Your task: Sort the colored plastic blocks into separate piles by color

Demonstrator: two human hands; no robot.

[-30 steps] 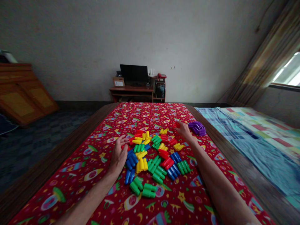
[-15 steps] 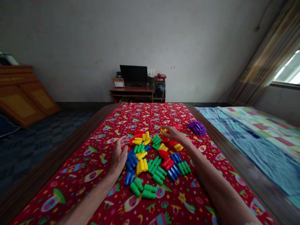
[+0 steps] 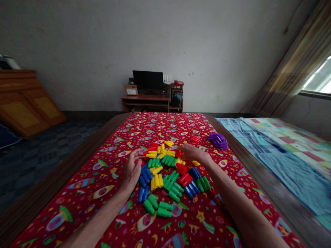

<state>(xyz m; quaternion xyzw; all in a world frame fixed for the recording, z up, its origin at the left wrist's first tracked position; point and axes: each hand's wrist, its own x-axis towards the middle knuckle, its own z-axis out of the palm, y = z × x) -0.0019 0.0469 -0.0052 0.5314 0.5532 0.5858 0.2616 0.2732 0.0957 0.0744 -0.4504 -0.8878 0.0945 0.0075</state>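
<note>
Both hands are at the pile of plastic blocks [image 3: 168,172], which lies mid-bench on the red rocket-print cloth [image 3: 181,224]. L hand [image 3: 131,170] is open, fingers loosely spread, its inner side set vs. the pile's left edge, touching or just beside the blue blocks [image 3: 144,176]; it holds nothing. R hand [image 3: 192,154] is palm-down over the pile's far right, fingers bent toward a red block [image 3: 179,153]; can't tell whether they've closed on it or only touch it. A yellow block [image 3: 169,143] sits at the pile's far edge, green blocks [image 3: 157,208] at the near edge. Apart from the pile, near the bench's right rim: a purple cluster [image 3: 218,140] w/ a lone red piece [image 3: 195,138] just left of it. Judged step: picking through the mixed pile, R hand working, L hand bracing. Pieces overlap & touch, so any lift there would call for a pinch on one block only, w/ the L hand keeping the neighbours from dragging. Bkgd: desk w/ monitor [image 3: 148,82] at the wall, patterned bedding [image 3: 284,151] to the right.
</note>
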